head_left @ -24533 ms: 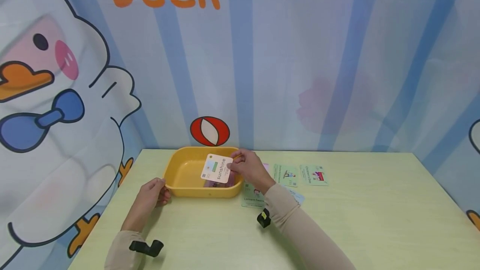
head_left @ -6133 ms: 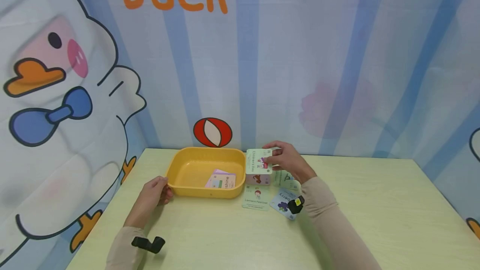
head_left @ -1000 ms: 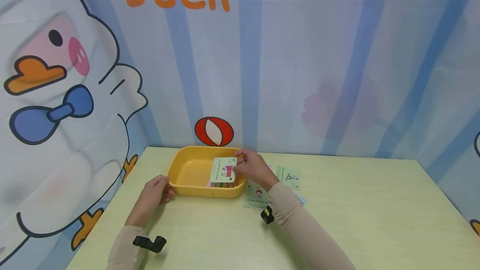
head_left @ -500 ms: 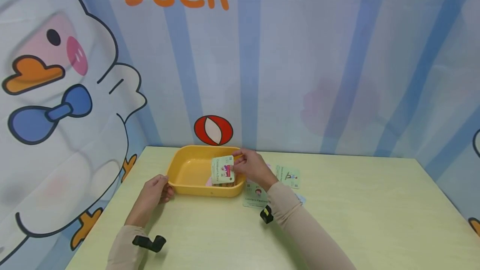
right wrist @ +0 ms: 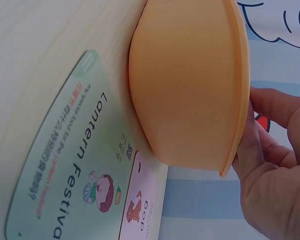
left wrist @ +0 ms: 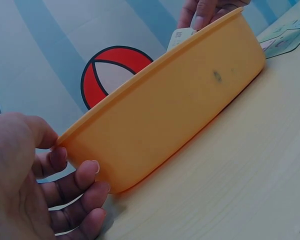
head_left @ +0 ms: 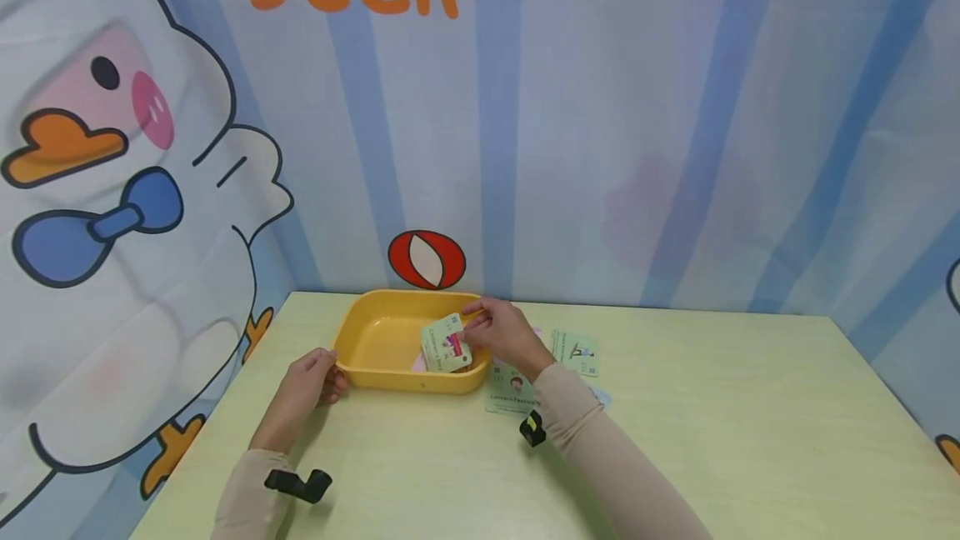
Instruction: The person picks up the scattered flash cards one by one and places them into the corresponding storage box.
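A yellow plastic tray (head_left: 367, 379) stands on the table against the backdrop. My left hand (head_left: 303, 386) pinches its front left corner; in the left wrist view the thumb lies at the rim and the other fingers curl beneath. My right hand (head_left: 508, 340) reaches over the tray's right side and holds a green "Children's Day" card (head_left: 442, 352) by its right edge, tilted inside the tray. Under that card a pink card (head_left: 418, 363) shows a corner; whatever else lies there is covered. In the right wrist view the tray wall (right wrist: 190, 85) hides the held card.
Right of the tray lie a green "Lantern Festival" card (head_left: 510, 390), another green card (head_left: 577, 352), a pink card with a dog (right wrist: 136, 200) and a mostly hidden blue card (head_left: 602, 397). Bare table (head_left: 750, 415) stretches to the right. A duck-print cloth (head_left: 570, 107) hangs behind.
The sunshine card went into the tray. Afterwards the right hand brought the Children's Day card over from the right; in the last second it has turned and sunk lower. The left hand stays put.
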Tool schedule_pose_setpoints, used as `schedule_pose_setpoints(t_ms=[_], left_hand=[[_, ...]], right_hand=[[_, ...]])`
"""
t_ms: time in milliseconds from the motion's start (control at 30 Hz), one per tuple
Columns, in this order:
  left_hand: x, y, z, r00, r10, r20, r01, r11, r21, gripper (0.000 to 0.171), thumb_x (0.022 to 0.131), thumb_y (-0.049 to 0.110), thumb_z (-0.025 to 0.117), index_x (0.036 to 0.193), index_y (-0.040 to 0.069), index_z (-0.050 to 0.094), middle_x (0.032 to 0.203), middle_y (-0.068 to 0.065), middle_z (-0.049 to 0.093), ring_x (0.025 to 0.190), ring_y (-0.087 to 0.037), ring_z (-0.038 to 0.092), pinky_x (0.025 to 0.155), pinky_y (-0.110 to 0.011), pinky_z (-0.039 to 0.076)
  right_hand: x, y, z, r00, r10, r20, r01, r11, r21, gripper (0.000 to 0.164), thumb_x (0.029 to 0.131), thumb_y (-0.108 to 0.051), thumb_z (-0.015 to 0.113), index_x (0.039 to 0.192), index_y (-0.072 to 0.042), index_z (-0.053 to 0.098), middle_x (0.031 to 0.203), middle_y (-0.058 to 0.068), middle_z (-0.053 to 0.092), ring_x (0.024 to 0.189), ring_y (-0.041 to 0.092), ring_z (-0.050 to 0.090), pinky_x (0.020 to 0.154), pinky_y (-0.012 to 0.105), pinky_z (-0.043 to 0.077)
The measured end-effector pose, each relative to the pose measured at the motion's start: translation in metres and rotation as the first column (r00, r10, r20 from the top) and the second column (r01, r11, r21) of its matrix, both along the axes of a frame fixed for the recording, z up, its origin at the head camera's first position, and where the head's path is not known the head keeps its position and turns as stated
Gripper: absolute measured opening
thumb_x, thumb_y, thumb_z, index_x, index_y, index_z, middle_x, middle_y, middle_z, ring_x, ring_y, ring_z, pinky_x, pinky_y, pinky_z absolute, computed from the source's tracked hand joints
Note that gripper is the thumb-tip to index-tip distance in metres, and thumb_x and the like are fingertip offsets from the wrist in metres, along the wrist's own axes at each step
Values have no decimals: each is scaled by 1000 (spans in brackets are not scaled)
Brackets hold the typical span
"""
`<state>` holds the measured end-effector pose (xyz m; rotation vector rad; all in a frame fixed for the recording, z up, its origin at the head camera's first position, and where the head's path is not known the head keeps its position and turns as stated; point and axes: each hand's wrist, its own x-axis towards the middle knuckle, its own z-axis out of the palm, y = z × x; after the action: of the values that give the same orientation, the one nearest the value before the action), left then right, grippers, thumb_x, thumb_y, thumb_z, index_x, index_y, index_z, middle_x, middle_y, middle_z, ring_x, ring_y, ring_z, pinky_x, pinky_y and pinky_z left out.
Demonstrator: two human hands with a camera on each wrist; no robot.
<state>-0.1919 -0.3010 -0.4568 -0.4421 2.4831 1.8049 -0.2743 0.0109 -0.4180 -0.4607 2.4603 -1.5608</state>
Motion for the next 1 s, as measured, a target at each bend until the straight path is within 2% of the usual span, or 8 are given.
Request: schedule_pose_setpoints(t_ms=[200, 500, 767, 867, 1000], left_hand=[[1, -1, 0, 1000, -4, 3, 4, 1000, 10, 33, 109, 32, 39, 102, 4, 55, 85, -3, 61, 79, -18, 58, 71, -26, 52], [3, -6, 0, 1000, -26, -3, 26, 1000, 16, 33, 109, 32, 40, 101, 4, 55, 84, -3, 61, 78, -17, 58, 71, -26, 52], [2, -3, 0, 1000, -20, 5, 20, 1000, 5, 34, 110, 33, 39, 104, 4, 55, 87, -4, 61, 81, -18, 58, 72, -26, 52], [1, -2, 0, 1000, -16, 16, 16, 1000, 3, 34, 110, 34, 39, 105, 5, 55, 88, -4, 61, 82, -18, 58, 73, -26, 52], [0, -2, 1, 1000, -8, 26, 8, 1000, -4, 34, 110, 34, 39, 104, 5, 55, 88, -4, 62, 83, -18, 59, 73, -26, 52]], right_hand=[[3, 0, 0, 1000, 21, 14, -21, 1000, -16, 33, 94, -3, 64, 128, -2, 63, 100, 6, 71, 89, 17, 68, 87, 36, 56], [15, -1, 2, 1000, 7, 28, -6, 999, -40, 32, 96, -6, 65, 127, -1, 62, 103, 6, 72, 92, 17, 68, 90, 38, 56], [12, 9, 0, 996, 65, 60, -55, 986, -160, 33, 101, -7, 61, 131, 5, 58, 109, 15, 68, 109, 39, 67, 94, 46, 55], [10, 17, 2, 994, 82, 71, -68, 981, -184, 32, 102, -7, 59, 131, 5, 57, 114, 17, 66, 113, 39, 66, 95, 46, 54], [8, 29, 6, 993, 86, 75, -73, 984, -163, 34, 102, -11, 60, 133, 3, 58, 119, 18, 65, 114, 37, 66, 96, 46, 54]])
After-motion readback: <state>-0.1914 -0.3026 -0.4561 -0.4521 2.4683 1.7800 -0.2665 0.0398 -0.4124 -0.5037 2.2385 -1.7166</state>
